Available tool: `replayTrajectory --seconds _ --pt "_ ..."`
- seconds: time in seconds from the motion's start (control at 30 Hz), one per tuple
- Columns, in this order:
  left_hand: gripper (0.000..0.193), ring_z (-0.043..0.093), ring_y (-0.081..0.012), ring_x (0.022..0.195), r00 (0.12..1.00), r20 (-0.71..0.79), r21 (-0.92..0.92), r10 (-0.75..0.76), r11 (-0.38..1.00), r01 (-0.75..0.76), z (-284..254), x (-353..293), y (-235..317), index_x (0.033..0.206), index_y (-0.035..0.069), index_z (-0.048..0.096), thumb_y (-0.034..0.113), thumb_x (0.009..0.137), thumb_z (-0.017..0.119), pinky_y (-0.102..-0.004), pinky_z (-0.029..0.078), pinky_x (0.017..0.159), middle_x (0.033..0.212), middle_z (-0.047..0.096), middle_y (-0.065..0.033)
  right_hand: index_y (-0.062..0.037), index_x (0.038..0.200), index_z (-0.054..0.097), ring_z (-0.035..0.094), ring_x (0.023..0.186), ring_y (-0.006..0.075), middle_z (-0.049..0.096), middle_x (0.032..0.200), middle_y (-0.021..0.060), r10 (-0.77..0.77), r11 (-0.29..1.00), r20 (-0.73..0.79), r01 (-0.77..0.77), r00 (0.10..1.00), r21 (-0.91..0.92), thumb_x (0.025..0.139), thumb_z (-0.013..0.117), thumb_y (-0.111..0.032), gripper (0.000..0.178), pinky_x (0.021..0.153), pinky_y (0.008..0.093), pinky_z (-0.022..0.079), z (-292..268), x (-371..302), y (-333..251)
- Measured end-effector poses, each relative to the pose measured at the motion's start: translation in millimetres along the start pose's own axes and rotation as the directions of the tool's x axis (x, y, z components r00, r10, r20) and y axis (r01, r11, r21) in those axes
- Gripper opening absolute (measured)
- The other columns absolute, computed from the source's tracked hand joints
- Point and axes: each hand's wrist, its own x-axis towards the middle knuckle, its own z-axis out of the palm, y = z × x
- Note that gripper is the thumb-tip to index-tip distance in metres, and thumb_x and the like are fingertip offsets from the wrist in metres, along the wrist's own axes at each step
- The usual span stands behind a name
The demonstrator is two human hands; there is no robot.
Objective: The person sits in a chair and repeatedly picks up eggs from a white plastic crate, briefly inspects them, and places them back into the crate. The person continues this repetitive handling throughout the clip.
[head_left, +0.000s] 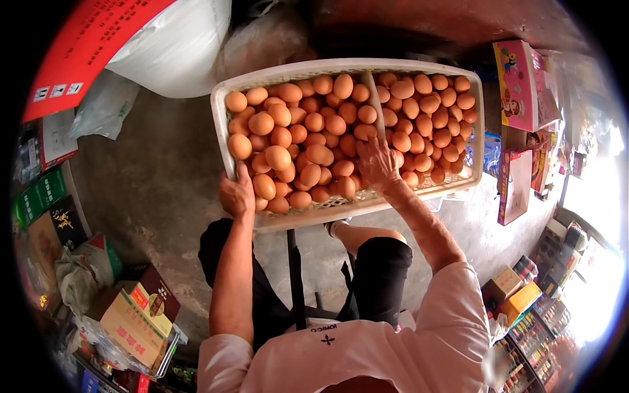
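Here, a divider [374, 98] splits the eggs [319, 154]; boxes [517, 85] flank the crate [314, 215].

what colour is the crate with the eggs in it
The crate is off-white, seen best in the head view.

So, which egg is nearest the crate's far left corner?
The brown egg just inside that corner of the off-white crate: it is the leftmost in the far row, with no other egg between it and the corner.
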Motion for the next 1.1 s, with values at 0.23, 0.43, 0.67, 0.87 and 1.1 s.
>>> replayTrajectory --seconds 0.23,0.43,0.67,0.87,1.1 --pt "0.056 0.062 -0.0374 0.082 0.998 -0.038 -0.028 0.05 0.998 -0.051 -1 -1 -1 0.097 0.002 0.062 0.055 0.079 0.053 -0.0437 0.049 0.07 0.087 0.065 -0.0195 -0.009 0.093 0.058 0.058 0.069 0.033 0.058 0.082 0.0128 0.044 0.919 -0.281 0.071 0.959 0.388 0.079 0.056 -0.016 0.015 0.058 0.0424 0.048 -22 50 -32" --pt "0.057 0.061 -0.0388 0.084 0.998 -0.05 0.0 0.045 0.999 -0.045 -3 1 -2 0.097 0.002 0.062 0.055 0.08 0.053 -0.0431 0.048 0.071 0.088 0.065 -0.021 -0.0122 0.087 0.061 0.061 0.071 0.0318 0.061 0.078 0.013 -0.167 0.908 0.142 0.096 0.976 0.407 0.075 0.058 -0.024 0.017 0.057 0.0424 0.049 -35 69 -60" --pt "0.062 0.061 -0.0392 0.089 0.996 -0.037 -0.045 0.083 0.995 -0.085 2 -1 4 0.102 -0.003 0.061 0.053 0.078 0.054 -0.0443 0.048 0.072 0.095 0.063 -0.0249 -0.0062 0.089 0.06 0.063 0.067 0.0296 0.062 0.072 0.0141 -0.064 0.903 0.088 0.02 0.994 0.429 0.075 0.059 -0.027 0.026 0.054 0.0409 0.051 6 44 -58" --pt "0.06 0.061 -0.0368 0.09 0.998 -0.045 0.005 0.052 0.999 -0.052 -5 -3 2 0.109 0.002 0.062 0.054 0.081 0.049 -0.0438 0.048 0.074 0.1 0.064 -0.0204 -0.008 0.079 0.057 0.061 0.065 0.0289 0.06 0.07 0.0117 0.184 0.692 -0.132 -0.033 0.974 0.721 0.076 0.061 -0.024 0.016 0.057 0.0385 0.049 -69 45 -26" --pt "0.063 0.062 -0.0364 0.09 0.998 -0.005 -0.003 0.057 0.998 -0.057 1 -4 6 0.112 0.002 0.06 0.056 0.082 0.047 -0.0443 0.048 0.075 0.101 0.064 -0.02 -0.0082 0.102 0.06 0.062 0.068 0.0162 0.063 0.075 0.0094 0.57 0.801 -0.457 -0.338 0.683 0.495 0.083 0.062 -0.029 0.029 0.061 0.0296 0.05 -104 50 177"
